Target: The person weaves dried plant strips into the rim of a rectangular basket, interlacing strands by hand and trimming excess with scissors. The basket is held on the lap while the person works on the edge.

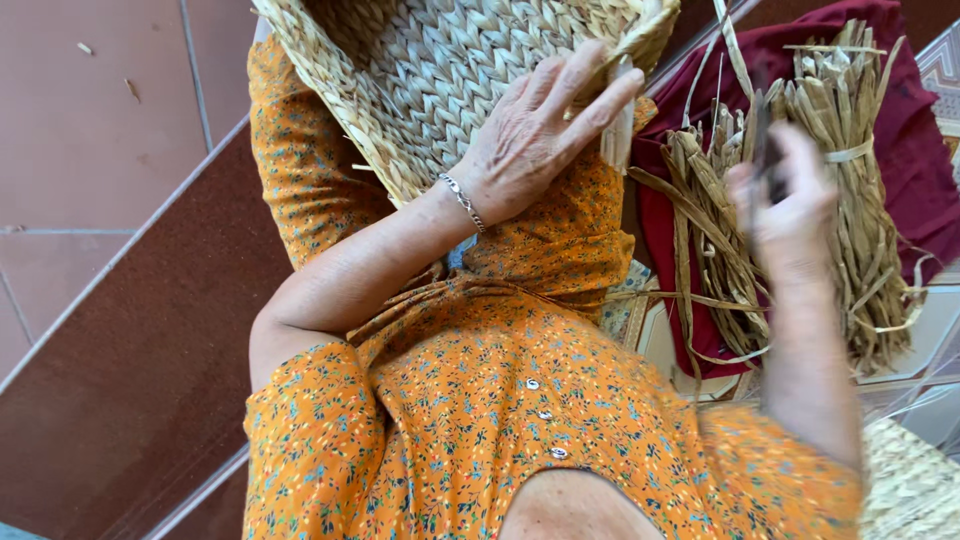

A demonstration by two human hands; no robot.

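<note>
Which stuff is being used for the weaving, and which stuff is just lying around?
In use:
- woven basket, under the left hand
- dark tool, blurred, in the right hand
- bundle of dried straw strips

Lying about:
- dark red cloth under the bundle
- straw scraps on the tiled floor

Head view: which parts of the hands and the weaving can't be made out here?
- Right hand: motion-blurred; something thin and dark shows at its fingers, but its kind and the grip cannot be told.
- Woven basket: cut off by the top edge, so its full shape is hidden; the left hand covers part of it.
- Bundle of dried straw: partly behind the right hand.
- Second woven piece: cut by the lower right corner.
</note>
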